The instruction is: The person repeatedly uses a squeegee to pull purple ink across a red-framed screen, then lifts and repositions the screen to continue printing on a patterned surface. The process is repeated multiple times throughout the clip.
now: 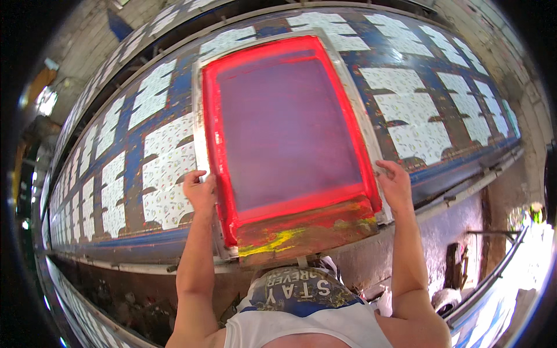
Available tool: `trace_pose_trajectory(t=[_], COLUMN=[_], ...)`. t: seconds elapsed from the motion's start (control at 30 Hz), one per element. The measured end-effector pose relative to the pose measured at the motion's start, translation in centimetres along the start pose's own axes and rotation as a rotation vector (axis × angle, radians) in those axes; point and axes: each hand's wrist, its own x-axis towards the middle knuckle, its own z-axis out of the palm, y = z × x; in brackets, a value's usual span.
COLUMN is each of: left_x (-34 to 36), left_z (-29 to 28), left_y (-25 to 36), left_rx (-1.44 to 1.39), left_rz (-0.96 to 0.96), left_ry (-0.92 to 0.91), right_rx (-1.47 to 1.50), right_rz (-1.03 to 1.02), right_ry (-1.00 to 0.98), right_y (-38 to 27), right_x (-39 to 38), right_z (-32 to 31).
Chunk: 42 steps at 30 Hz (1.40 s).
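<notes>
- Reaching forward, arms apart, the left hand and right hand hold opposite sides of the printing screen, fingers curled.
- It lies flat on the long table, hazy purple mid-face, bordered with glossy red ink.

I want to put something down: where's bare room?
Narrow dark tabletop gaps between white patterned sheets, either side of the red-bordered purple rectangular screen. The screen fills the middle; left hand and right hand crowd its edges.

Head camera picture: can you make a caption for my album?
Left hand and right hand at either side of a red-edged frame over a long table of white patterned sheets.
</notes>
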Motion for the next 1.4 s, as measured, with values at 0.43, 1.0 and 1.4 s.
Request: trace_pose_trajectory(t=[0.43,1.0,1.4], left_x=[0.3,-0.5,-0.8], left_z=[2.3,3.4,2.2], left_y=[-1.7,-1.0,0.3], left_rx=[0.39,0.525,0.478], left_rz=[0.314,0.157,0.211], left_ry=[0.084,0.07,0.02], right_rx=[-0.125,-0.532,-0.644], right_rz=[-0.166,-0.86,-0.66], right_ry=[-0.104,-0.498,-0.59], right_y=[0.0,-13.7,-18.6], right_x=[0.2,-10.6,-10.3], right_z=[-2.1,4.4,6.5])
